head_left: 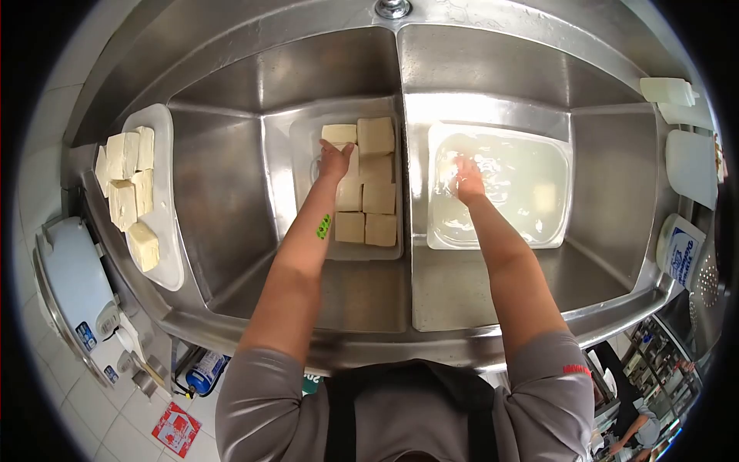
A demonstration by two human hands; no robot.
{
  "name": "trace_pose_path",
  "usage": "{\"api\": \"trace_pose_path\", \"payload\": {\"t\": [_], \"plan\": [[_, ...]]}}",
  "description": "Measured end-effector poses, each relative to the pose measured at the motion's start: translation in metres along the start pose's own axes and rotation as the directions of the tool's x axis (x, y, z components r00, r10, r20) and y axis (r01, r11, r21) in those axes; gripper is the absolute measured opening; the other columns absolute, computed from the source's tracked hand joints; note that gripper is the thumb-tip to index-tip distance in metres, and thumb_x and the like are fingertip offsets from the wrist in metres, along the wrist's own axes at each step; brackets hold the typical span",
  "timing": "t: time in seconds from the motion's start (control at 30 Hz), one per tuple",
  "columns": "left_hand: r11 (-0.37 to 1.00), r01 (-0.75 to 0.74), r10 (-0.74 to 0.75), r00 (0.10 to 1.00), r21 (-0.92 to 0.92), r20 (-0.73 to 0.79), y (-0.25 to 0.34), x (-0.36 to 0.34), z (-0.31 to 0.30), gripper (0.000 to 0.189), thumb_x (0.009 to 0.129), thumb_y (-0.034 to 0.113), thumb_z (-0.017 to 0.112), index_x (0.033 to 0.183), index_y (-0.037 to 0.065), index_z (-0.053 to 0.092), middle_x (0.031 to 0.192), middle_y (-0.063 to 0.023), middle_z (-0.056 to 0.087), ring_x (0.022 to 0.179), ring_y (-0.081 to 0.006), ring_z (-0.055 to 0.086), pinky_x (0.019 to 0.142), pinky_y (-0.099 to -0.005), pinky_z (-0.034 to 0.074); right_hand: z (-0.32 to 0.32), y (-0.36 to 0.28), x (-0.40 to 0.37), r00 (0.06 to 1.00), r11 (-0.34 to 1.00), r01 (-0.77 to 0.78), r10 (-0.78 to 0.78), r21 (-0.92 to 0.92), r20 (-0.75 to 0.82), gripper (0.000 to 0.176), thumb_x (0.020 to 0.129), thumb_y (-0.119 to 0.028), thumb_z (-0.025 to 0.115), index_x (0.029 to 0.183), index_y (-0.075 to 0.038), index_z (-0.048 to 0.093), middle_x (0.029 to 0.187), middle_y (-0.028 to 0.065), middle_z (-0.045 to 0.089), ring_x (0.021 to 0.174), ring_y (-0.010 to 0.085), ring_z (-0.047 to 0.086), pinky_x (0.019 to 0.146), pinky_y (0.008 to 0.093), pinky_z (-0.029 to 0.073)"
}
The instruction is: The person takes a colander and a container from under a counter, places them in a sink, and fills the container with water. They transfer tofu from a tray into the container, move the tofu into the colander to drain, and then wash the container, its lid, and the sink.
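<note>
My left hand (335,160) rests over cream-coloured blocks in the left basin, its thumb and fingers apart. Its fingertips touch the lower edge of a block (339,133), and another block (349,196) lies just below it. These cheese- or tofu-like blocks sit side by side in a translucent tub (308,123). In the right basin, my right hand (469,183) dips into cloudy liquid (516,208) inside a white tub (566,192). Glare and the liquid blur its fingers, so whether it holds anything is hidden.
A white board (165,231) with stacked cream blocks (123,154) stands on the left sink rim. A metal divider (406,192) separates the basins. White containers (690,169) and a labelled tub (681,246) line the right side. Another person (639,423) is at lower right.
</note>
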State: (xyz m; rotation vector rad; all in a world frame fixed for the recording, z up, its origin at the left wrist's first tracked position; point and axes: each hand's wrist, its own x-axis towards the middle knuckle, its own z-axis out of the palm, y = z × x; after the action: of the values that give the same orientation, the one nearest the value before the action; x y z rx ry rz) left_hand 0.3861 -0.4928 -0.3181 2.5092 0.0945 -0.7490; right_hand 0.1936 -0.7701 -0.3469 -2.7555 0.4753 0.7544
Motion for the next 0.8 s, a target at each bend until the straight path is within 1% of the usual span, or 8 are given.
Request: {"api": "trace_pose_path", "payload": {"t": [0.13, 0.2, 0.27, 0.37, 0.43, 0.57, 0.63, 0.8], "plan": [[0.991, 0.106, -0.105, 0.994, 0.085, -0.016, 0.013, -0.005, -0.016, 0.092, 0.078, 0.053, 0.047, 0.129, -0.012, 0.006, 0.132, -0.0285, 0.023, 0.121, -0.0351, 0.028, 0.099, -0.0409, 0.025, -0.033, -0.022, -0.011, 0.987, 0.979, 0.027, -0.058, -0.203, -0.15, 0.058, 0.077, -0.013, 0.05, 0.13, -0.014, 0.026, 0.127, 0.0154, 0.037, 0.117, 0.0301, 0.035, 0.095, 0.0373, 0.033], [0.997, 0.075, -0.072, 0.973, 0.006, -0.219, 0.009, -0.004, -0.017, 0.084, 0.08, 0.048, 0.048, 0.129, -0.01, 0.013, 0.131, -0.0267, 0.024, 0.121, -0.035, 0.027, 0.1, -0.0417, 0.023, -0.054, -0.025, -0.007, 0.979, 0.999, -0.011, 0.019, -0.044, 0.203, 0.075, 0.068, -0.02, 0.063, 0.13, -0.009, 0.022, 0.118, 0.019, 0.043, 0.112, 0.0313, 0.041, 0.095, 0.0367, 0.031], [0.999, -0.043, 0.038, 0.947, -0.011, -0.32, 0.021, -0.011, -0.039, 0.079, 0.08, 0.045, 0.049, 0.128, -0.01, 0.017, 0.128, -0.0261, 0.028, 0.119, -0.035, 0.029, 0.099, -0.0414, 0.024, -0.056, -0.015, -0.01, 0.986, 0.967, -0.053, 0.011, 0.25, 0.165, 0.083, 0.064, -0.019, 0.067, 0.131, -0.009, 0.019, 0.115, 0.0186, 0.046, 0.11, 0.031, 0.043, 0.095, 0.0354, 0.032], [0.962, -0.271, 0.222, 0.846, -0.033, -0.484, 0.061, -0.038, -0.084, 0.069, 0.081, 0.037, 0.052, 0.124, -0.01, 0.026, 0.122, -0.0242, 0.034, 0.114, -0.0345, 0.032, 0.097, -0.0408, 0.025, -0.037, 0.018, -0.001, 0.985, 0.666, -0.085, -0.058, 0.741, 0.164, 0.099, 0.059, -0.017, 0.074, 0.134, -0.012, 0.01, 0.12, 0.0155, 0.042, 0.113, 0.026, 0.041, 0.093, 0.034, 0.032], [0.923, -0.382, 0.295, 0.781, -0.047, -0.55, 0.094, -0.065, -0.115, 0.063, 0.081, 0.032, 0.053, 0.122, -0.01, 0.03, 0.118, -0.023, 0.037, 0.111, -0.0339, 0.034, 0.096, -0.0405, 0.026, -0.067, 0.019, -0.027, 0.91, -0.007, -0.378, -0.188, 0.926, 0.37, 0.094, 0.065, -0.02, 0.072, 0.135, -0.013, 0.01, 0.128, 0.0112, 0.033, 0.117, 0.0217, 0.035, 0.093, 0.0376, 0.031], [0.647, -0.725, 0.563, 0.663, -0.237, -0.493, 0.148, -0.129, -0.138, 0.042, 0.081, 0.024, 0.055, 0.114, 0.001, 0.042, 0.115, -0.0155, 0.042, 0.107, -0.0284, 0.039, 0.092, -0.0348, 0.031, -0.113, 0.025, -0.057, 0.89, -0.16, -0.384, -0.325, 0.909, 0.318, 0.088, 0.068, -0.022, 0.07, 0.134, -0.013, 0.013, 0.13, 0.0065, 0.032, 0.12, 0.0192, 0.03, 0.094, 0.0406, 0.03], [0.468, -0.575, 0.688, 0.714, -0.671, -0.131, 0.164, -0.158, -0.119, 0.04, 0.081, 0.027, 0.055, 0.111, 0.003, 0.046, 0.113, -0.0132, 0.045, 0.104, -0.0247, 0.043, 0.088, -0.0315, 0.036, -0.151, 0.021, -0.067, 0.897, -0.189, -0.356, -0.343, 0.915, 0.278, 0.087, 0.067, -0.02, 0.071, 0.134, -0.013, 0.017, 0.129, 0.0072, 0.034, 0.119, 0.0193, 0.032, 0.094, 0.0383, 0.03], [0.753, -0.362, 0.461, 0.886, -0.55, 0.046, 0.206, -0.193, -0.136, 0.047, 0.081, 0.036, 0.054, 0.113, 0.003, 0.046, 0.109, -0.0079, 0.051, 0.104, -0.015, 0.044, 0.087, -0.0284, 0.035, -0.286, -0.032, -0.113, 0.893, 0.312, 0.102, -0.448, 0.945, 0.052, 0.091, 0.057, -0.014, 0.074, 0.132, -0.013, 0.022, 0.116, 0.0111, 0.047, 0.112, 0.0223, 0.041, 0.093, 0.034, 0.033]]}}
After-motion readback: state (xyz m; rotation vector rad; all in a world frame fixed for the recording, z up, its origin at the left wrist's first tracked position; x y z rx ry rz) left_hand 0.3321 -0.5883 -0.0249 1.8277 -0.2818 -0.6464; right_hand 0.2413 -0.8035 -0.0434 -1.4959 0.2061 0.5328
